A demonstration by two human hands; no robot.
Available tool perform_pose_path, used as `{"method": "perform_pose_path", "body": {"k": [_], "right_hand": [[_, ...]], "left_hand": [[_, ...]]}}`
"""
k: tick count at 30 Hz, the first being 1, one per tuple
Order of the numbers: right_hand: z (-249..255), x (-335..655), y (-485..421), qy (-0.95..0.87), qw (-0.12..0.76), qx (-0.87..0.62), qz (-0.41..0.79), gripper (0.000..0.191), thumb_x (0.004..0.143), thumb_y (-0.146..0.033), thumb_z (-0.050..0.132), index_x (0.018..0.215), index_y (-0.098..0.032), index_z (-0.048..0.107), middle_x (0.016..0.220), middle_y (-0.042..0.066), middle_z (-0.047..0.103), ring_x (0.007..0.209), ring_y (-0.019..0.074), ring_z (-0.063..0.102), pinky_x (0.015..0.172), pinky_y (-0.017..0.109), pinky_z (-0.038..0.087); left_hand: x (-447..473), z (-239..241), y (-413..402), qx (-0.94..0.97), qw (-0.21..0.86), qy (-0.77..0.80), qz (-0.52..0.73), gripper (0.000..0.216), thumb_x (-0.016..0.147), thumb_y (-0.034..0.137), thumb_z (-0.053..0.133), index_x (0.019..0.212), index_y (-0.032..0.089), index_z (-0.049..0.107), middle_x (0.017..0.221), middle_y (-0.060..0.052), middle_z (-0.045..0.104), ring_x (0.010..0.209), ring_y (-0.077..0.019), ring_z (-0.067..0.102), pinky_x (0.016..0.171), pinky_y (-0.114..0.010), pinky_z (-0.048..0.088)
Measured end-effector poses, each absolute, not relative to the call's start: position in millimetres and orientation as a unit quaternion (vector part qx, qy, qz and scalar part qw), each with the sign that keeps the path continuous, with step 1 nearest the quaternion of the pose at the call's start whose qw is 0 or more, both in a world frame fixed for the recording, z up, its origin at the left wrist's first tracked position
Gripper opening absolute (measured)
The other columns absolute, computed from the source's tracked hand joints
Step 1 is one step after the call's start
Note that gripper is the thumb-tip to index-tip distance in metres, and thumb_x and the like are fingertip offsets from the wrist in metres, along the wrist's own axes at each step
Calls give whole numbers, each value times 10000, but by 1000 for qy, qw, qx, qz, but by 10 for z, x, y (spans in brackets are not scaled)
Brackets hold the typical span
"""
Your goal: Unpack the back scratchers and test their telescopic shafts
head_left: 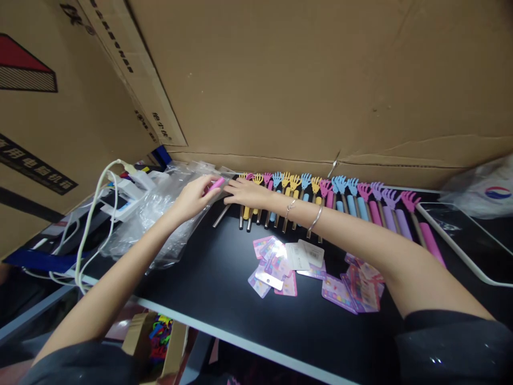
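My left hand (194, 197) is closed around a pink handle (217, 184), which looks like that of a back scratcher. Close beside it, my right hand (252, 193) reaches across the left end of a row of hand-shaped back scratchers, its fingers stretched out. Whether its fingertips touch anything is hard to see. The row holds yellow, blue, pink and purple pieces with metal rods, such as a blue back scratcher (352, 186) and a purple back scratcher (390, 199). A bare metal rod (221, 215) lies under my hands; its upper end is hidden.
Crumpled clear plastic bags (160, 214) and a white cable (90, 214) lie at left. Printed cards (276, 264) are scattered mid-table, with more cards (363, 286) to their right. A white-edged tablet-like panel (465, 240) lies at right. Cardboard (320, 80) stands behind the black table (200, 283).
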State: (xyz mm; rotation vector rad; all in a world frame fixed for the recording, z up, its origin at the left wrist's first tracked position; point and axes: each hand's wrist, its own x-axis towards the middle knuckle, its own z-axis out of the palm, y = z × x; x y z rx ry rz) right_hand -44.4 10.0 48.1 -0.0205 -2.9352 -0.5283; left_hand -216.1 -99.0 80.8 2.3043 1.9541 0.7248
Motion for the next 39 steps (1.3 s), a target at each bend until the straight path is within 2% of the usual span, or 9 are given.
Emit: {"method": "perform_pose_path", "body": {"k": [3, 7, 16, 23, 26, 29, 32, 34, 39], "right_hand": [[466, -415, 112, -985, 89, -60, -137, 292, 968, -202, 374, 1161, -203, 592, 1182, 79, 579, 1111, 230, 441, 883, 373, 356], [485, -422, 126, -986, 81, -76, -127, 232, 956, -190, 415, 1032, -171, 634, 1084, 80, 625, 1071, 220, 464, 838, 361, 370], [482, -660, 85, -987, 67, -9, -148, 251, 949, -132, 400, 985, -180, 644, 1032, 60, 637, 1051, 188, 492, 835, 346, 389], [513, -500, 119, -987, 82, -82, -116, 310, 955, -118, 358, 1186, -160, 560, 1219, 94, 570, 1077, 177, 504, 874, 315, 402], [614, -194, 113, -978, 99, -169, -78, 335, 916, -66, 374, 1203, -118, 538, 1202, 121, 569, 1074, 190, 517, 874, 307, 399], [760, 211, 51, -959, 122, -249, -53, 303, 901, -96, 390, 1157, -113, 552, 1111, 118, 598, 951, 195, 564, 780, 306, 412], [906, 668, -104, -941, 152, -299, -48, 255, 910, -163, 387, 1068, -140, 586, 1041, 93, 619, 825, 178, 582, 693, 297, 402], [973, 995, -280, -931, 189, -308, -51, 245, 911, -179, 379, 1026, -152, 594, 994, 75, 632, 808, 166, 584, 689, 291, 404], [933, 1790, -908, -923, 201, -328, -16, 251, 930, -234, 354, 989, -209, 597, 892, 44, 650, 701, 136, 600, 624, 280, 444]], "left_hand": [[-2055, 781, -909, 729, 65, 631, 257, 414, 867, 470, 483, 1139, 167, 557, 827, -33, 647, 701, -171, 580, 702, -278, 442], [-2004, 727, -850, 721, 68, 632, 277, 414, 843, 497, 517, 1097, 175, 577, 795, -26, 666, 646, -160, 587, 671, -266, 442], [-2182, 780, -971, 703, -1, 651, 285, 361, 870, 459, 502, 1108, 198, 575, 830, -30, 685, 640, -148, 598, 648, -251, 446], [-2053, 705, -889, 704, 25, 643, 301, 395, 892, 479, 450, 1101, 158, 547, 957, -67, 677, 646, -138, 606, 684, -260, 473], [-1950, 617, -776, 707, 33, 657, 259, 411, 875, 443, 479, 1168, 155, 507, 915, -60, 683, 624, -153, 613, 689, -279, 477], [-1847, 567, -703, 719, 33, 668, 189, 398, 876, 439, 482, 1177, 180, 504, 922, -64, 689, 719, -198, 649, 702, -296, 485], [-1764, 597, -741, 711, -20, 693, 120, 418, 894, 491, 439, 1167, 185, 516, 1033, -119, 663, 838, -280, 662, 706, -347, 494], [-1735, 633, -816, 706, -65, 701, 74, 452, 893, 509, 430, 1179, 170, 513, 1105, -164, 625, 876, -329, 657, 707, -383, 497], [-1741, 596, -922, 718, -78, 692, 4, 443, 898, 448, 448, 1246, 175, 477, 1123, -164, 601, 875, -311, 662, 730, -375, 502]]}}
